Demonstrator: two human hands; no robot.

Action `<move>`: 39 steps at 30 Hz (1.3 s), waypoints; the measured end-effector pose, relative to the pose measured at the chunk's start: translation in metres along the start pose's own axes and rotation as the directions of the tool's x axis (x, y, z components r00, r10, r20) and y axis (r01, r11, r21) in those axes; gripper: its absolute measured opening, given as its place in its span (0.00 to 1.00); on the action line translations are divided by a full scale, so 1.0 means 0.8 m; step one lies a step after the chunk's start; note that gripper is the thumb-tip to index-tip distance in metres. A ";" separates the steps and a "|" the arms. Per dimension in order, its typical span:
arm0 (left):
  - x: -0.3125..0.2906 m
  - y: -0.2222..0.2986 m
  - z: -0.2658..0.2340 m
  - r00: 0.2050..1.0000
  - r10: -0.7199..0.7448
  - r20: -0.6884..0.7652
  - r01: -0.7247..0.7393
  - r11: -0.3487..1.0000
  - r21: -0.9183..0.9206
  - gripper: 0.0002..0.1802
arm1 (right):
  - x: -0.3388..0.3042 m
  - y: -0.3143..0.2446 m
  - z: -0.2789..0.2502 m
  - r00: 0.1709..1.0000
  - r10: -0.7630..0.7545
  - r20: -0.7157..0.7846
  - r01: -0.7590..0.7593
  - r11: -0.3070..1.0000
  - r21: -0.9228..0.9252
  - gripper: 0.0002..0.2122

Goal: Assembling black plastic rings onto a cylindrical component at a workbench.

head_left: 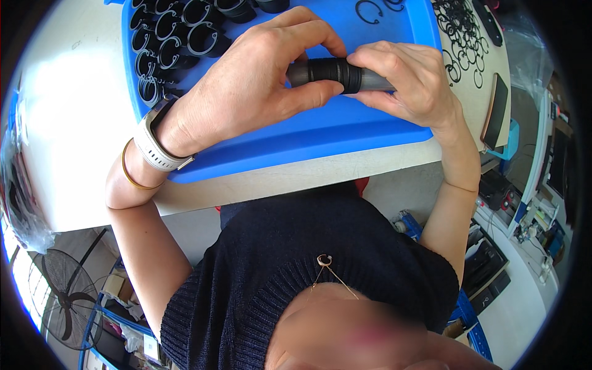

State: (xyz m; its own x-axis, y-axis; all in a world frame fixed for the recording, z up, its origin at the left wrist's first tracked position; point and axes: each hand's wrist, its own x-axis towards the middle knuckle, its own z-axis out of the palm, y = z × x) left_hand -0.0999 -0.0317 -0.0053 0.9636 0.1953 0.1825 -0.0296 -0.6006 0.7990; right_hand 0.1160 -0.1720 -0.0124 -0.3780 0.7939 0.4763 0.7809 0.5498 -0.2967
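Observation:
Above the front part of the blue tray [290, 145], both my hands hold one short cylinder lying sideways, grey at both ends with a black ribbed middle [336, 69]. My left hand [246, 80] is closed round its left end, thumb below and fingers above. From the other side, my right hand [410, 80] pinches the black edge and the grey right end [373, 79]. Rows of black round sleeves [206, 40] with snap rings on them stand at the tray's left. A loose black snap ring [369, 12] lies at its far right.
Many loose black snap rings [462, 46] are spread on the white table [74, 123] right of the tray. A phone-like flat dark object [495, 111] lies near the table's right edge. A black fan [65, 299] stands at lower left.

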 end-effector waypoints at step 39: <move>0.002 -0.005 0.000 0.997 0.077 -0.007 -0.077 0.996 0.034 0.18 | -0.001 -0.001 0.005 0.999 -0.001 -0.038 0.003 1.000 0.028 0.25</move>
State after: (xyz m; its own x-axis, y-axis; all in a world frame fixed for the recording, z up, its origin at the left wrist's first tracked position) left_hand -0.0981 -0.0294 -0.0081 0.9565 0.1542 0.2476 -0.0944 -0.6396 0.7629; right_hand 0.1139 -0.1719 -0.0157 -0.3598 0.7825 0.5081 0.7657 0.5588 -0.3184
